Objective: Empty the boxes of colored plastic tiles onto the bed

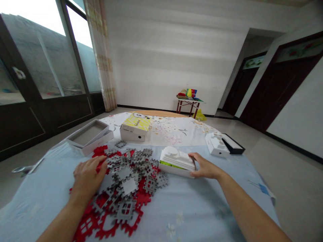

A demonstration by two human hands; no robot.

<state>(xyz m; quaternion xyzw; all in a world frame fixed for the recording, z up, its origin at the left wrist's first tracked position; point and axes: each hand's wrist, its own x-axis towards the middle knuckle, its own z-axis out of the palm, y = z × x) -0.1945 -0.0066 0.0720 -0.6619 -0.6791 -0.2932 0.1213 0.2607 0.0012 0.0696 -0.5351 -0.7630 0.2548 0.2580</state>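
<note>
Head view: red and gray pieces (130,186) and a white box (176,170) on the table (191,211).
Left hand (88,174) rests loosely spread on the pieces; right hand (205,167) grips the box's right end.

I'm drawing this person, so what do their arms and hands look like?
The left hand and right hand wear no gloves, and no rings I can make out. The forearms narrow toward the wrists, with no sleeves or watch in view.
</note>
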